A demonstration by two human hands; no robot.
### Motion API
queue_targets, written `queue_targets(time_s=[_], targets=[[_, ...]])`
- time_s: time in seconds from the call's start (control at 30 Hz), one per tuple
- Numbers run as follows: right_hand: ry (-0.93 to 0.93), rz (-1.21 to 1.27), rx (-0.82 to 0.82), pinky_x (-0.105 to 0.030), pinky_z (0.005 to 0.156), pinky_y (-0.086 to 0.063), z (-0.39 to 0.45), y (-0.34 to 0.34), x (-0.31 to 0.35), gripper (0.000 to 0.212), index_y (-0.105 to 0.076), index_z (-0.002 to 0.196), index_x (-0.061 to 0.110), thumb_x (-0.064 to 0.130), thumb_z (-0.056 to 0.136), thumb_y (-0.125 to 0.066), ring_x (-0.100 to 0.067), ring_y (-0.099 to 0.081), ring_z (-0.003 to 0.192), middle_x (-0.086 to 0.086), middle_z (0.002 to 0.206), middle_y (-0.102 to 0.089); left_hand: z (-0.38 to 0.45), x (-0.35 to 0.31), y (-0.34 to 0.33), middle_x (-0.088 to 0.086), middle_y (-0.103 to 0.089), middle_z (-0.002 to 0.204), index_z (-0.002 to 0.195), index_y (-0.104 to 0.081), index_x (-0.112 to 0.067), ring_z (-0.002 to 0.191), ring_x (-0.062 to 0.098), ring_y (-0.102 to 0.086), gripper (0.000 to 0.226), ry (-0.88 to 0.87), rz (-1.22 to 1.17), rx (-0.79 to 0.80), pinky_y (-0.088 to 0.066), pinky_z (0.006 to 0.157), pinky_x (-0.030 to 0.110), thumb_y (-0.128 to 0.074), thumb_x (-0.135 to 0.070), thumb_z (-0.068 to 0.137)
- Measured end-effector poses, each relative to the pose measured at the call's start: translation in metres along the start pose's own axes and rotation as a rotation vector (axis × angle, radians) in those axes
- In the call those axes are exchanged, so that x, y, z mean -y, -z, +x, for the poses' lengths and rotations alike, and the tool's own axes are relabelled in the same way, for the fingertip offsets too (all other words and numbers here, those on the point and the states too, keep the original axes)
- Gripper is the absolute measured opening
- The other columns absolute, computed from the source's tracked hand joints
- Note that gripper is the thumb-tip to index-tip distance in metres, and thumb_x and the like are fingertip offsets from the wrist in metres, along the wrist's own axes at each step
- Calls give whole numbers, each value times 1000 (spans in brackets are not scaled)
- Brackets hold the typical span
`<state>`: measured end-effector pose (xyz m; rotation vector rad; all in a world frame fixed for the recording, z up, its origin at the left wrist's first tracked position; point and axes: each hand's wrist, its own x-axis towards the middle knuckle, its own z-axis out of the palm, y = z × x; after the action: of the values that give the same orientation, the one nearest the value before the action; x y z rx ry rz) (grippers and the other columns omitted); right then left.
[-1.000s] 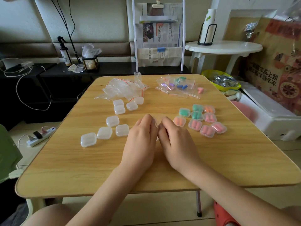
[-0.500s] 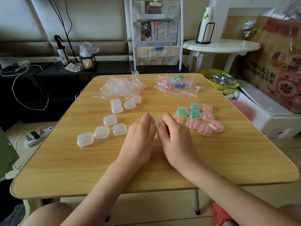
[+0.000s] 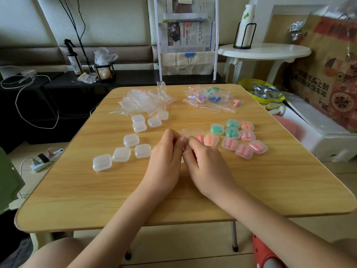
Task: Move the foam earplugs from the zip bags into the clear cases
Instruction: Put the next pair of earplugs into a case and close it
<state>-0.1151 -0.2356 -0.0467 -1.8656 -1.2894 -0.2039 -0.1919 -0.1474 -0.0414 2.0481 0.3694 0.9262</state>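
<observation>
hidden: zip bag (image 3: 190,132) lower part behind fingers (image 3: 174,140) | pink earplug (image 3: 201,138) partly covered

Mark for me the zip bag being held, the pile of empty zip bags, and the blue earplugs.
held zip bag (image 3: 191,132), head view, clear upper panel above the fingers
empty zip bags (image 3: 144,102), head view, middle of the pile
blue earplugs (image 3: 214,98), head view, on the pair inside its bag

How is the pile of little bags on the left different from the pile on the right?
The left bag pile looks empty and crumpled; the right bag pile holds purple, blue, green and pink earplugs. The left pile is heaped up; the right lies flatter. Both are clear with red zip strips.
</observation>
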Motion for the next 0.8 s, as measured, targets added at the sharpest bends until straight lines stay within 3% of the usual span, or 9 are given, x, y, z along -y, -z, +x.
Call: queue_targets(time_s=[0.13,0.23,0.3,0.37,0.43,0.53,0.67,0.8], targets=[[-9,133,-86,-18,46,-24,1,0,-1,28,-33,68,26,21,94,-41,-7,-39,46,14,49,-36,0,-3,0,-10,-44,63,75,-39,-15,57,5,-38,25,40,-37,37,-35,56,22,-41,-18,100],[24,165,-107,-12,46,-25,0,0,-1,22,-34,74,22,20,96,-38,-2,-41,48,15,51,-36,0,-3,-1,-9,-40,58,67,-36,-15,55,7,-34,34,13,16,53,-29,52,19,-40,-19,100],[17,156,-139,-14,45,-25,0,-1,-2,18,-33,78,25,22,95,-36,-2,-41,47,15,51,-35,-1,-3,-2,-8,-38,57,63,-32,-22,55,8,-35,35,-85,130,34,-28,52,17,-39,-22,98],[-8,147,-148,-18,46,-28,0,-1,-3,23,-32,74,28,22,95,-37,-6,-40,48,14,52,-39,-1,-4,-3,-6,-42,57,64,-35,-19,55,9,-37,32,-84,86,17,-31,52,21,-37,-26,95],[-16,136,-131,-33,49,-37,0,-1,-3,24,-37,72,27,29,96,-36,-10,-42,51,11,56,-46,1,-4,-3,-6,-46,57,66,-40,-14,56,12,-41,35,-29,-10,1,-37,55,31,-34,-30,96],[2,92,-107,-42,49,-41,-1,-1,-1,32,-47,76,20,40,94,-29,-22,-48,53,3,59,-54,1,-7,-2,-12,-46,56,66,-42,-17,54,6,-40,36,-16,-42,44,-36,54,26,-35,-34,97],[5,29,-109,-40,48,-40,-2,0,-1,27,-38,72,25,41,92,-29,-22,-46,51,6,56,-51,2,-5,-1,-4,-45,58,71,-44,-7,57,12,-41,37,-8,-47,48,-38,56,36,-37,-32,97],[-37,2,-128,-31,46,-25,-1,0,-1,27,-27,64,30,41,88,-29,-10,-32,45,9,49,-37,0,0,-3,-6,-40,54,67,-35,-15,51,11,-33,31,-91,122,20,-28,48,19,-37,-21,98]])
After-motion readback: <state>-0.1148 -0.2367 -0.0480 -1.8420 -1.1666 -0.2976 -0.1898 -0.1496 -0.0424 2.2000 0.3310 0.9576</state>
